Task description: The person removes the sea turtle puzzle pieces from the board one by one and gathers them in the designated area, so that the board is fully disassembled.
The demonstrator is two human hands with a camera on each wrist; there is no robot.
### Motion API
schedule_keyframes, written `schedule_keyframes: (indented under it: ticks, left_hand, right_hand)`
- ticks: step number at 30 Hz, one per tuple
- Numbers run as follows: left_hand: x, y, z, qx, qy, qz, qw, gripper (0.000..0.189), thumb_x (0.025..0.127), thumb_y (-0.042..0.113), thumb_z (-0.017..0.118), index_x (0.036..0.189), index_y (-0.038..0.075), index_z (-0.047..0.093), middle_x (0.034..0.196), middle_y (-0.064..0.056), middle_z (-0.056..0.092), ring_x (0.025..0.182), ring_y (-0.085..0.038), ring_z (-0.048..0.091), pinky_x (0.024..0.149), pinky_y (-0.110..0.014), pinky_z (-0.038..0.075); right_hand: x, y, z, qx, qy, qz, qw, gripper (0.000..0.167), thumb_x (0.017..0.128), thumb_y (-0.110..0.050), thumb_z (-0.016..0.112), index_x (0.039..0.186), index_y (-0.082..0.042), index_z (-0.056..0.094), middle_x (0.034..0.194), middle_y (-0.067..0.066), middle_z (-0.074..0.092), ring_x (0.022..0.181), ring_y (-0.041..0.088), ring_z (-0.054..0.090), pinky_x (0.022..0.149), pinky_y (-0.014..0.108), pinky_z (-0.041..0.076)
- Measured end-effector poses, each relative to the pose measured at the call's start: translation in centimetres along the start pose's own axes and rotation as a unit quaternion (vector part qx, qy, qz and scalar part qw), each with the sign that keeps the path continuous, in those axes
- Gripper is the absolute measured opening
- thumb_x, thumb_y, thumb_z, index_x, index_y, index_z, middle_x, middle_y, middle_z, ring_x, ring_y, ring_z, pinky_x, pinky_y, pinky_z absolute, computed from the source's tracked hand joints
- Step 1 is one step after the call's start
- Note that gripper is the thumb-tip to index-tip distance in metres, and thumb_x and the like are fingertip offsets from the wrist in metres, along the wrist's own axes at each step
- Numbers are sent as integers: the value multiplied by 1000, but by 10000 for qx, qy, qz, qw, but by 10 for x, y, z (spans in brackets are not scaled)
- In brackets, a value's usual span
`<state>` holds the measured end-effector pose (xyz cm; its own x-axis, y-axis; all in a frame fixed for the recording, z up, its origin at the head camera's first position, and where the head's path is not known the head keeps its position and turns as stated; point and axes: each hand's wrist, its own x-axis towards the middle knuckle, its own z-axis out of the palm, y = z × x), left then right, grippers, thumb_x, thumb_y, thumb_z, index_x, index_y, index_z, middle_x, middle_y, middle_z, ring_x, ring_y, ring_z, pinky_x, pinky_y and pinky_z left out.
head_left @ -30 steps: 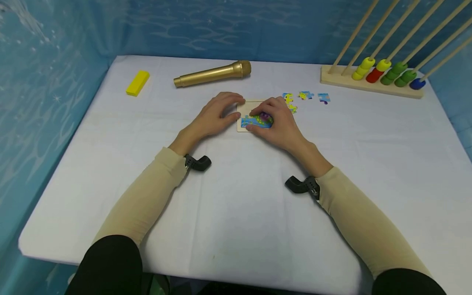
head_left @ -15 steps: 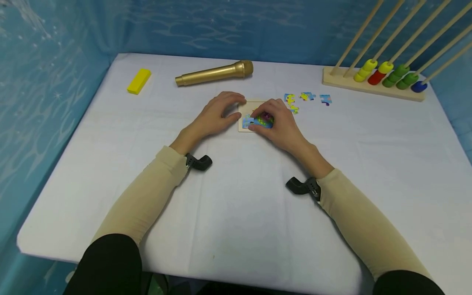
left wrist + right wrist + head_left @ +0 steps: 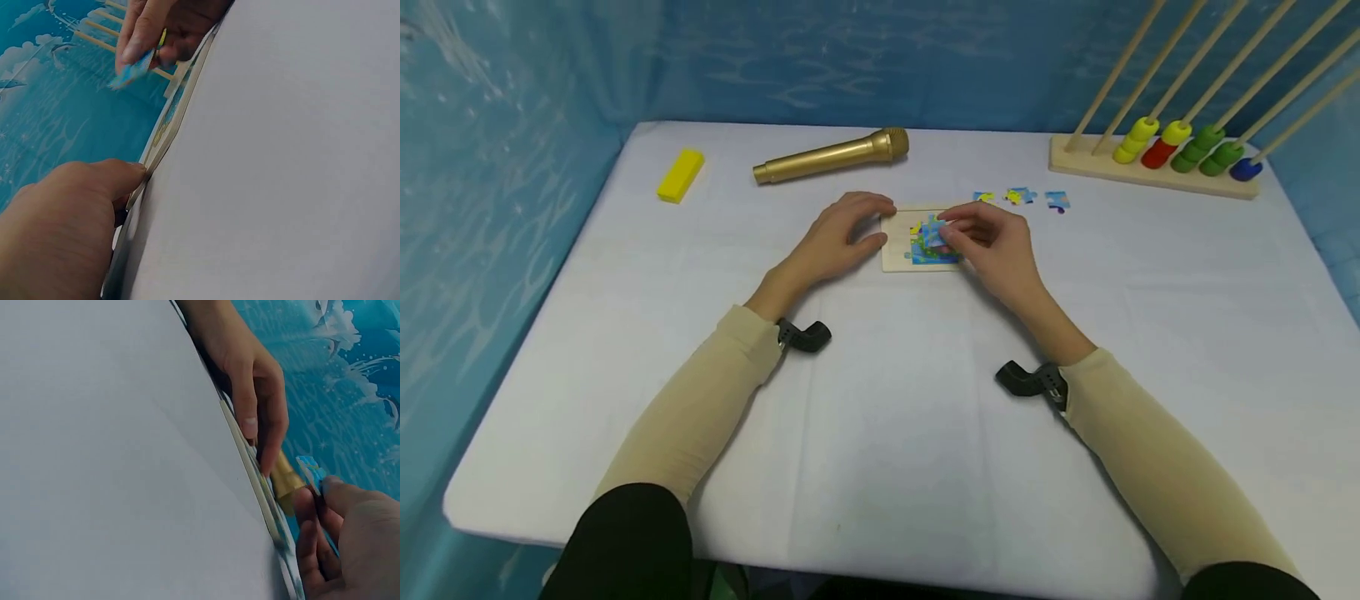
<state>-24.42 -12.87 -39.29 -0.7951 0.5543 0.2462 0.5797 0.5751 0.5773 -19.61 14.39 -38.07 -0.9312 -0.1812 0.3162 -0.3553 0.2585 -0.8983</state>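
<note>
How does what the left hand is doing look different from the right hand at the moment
The left hand touches the wooden puzzle board at its edge, while the right hand holds a blue puzzle piece raised over it. The left hand's thumb and forefinger stand apart; the right hand's pinch the piece. Both come out of beige sleeves.

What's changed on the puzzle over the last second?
The right hand has lifted a blue puzzle piece from the left part of the tray and shifted right, pinching it. The left hand stays at the tray's left edge; gold microphone and abacus haven't moved.
</note>
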Motion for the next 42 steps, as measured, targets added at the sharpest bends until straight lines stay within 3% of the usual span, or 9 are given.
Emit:
schedule_keyframes:
  ticks: [7,12,17,24,29,36,42]
  left_hand:
    - [-4,-3,-2,141,-31,-119,9998,42,104,25,66,145,14,62,155,-4,56,151,-19,42,128,-38,27]
    - [-8,-6,-8,153,22,-173,9997,41,104,24,67,144,13,63,154,-4,57,151,-19,43,128,-39,29]
    - [-10,-8,-10,117,67,-138,9998,41,104,24,67,143,13,64,154,-5,57,150,-20,43,128,-37,29]
    - [-10,-8,-9,84,66,-126,9999,42,104,25,68,144,13,64,155,-4,57,151,-19,42,128,-37,27]
    - [-9,-7,-9,76,80,-128,9999,41,104,25,68,143,13,64,154,-4,57,151,-19,43,128,-38,28]
    - [-8,-7,-7,-63,185,-136,9997,38,103,21,69,140,11,67,152,-5,59,148,-20,46,127,-36,30]
    - [-9,-6,-11,-46,178,-81,9998,38,104,22,68,140,11,66,152,-6,59,148,-21,46,127,-36,30]
  right_hand:
    - [-14,19,-33,-743,1045,256,9914,20,101,-14,73,114,1,77,101,11,74,81,7,64,71,12,50]
    - [-18,27,-44,-1339,917,506,9854,23,101,-24,73,110,-4,78,96,7,74,79,5,63,71,11,49]
    - [-19,30,-43,-1929,653,334,9785,20,101,-22,73,108,-3,78,94,11,76,77,5,60,71,11,45]
    - [-22,29,-41,-2387,983,-4,9661,17,100,-14,71,107,0,76,87,13,72,72,12,55,67,14,39]
    - [-21,28,-31,-2228,1202,-465,9663,15,98,-6,70,108,4,75,87,14,68,74,16,55,68,15,38]
    - [-8,22,2,-1909,502,-1027,9749,19,96,-10,75,112,-1,77,99,15,72,89,25,64,78,29,46]
    - [8,17,24,-2253,-70,-954,9696,42,91,-26,85,124,-3,75,115,14,70,111,31,56,94,46,44]
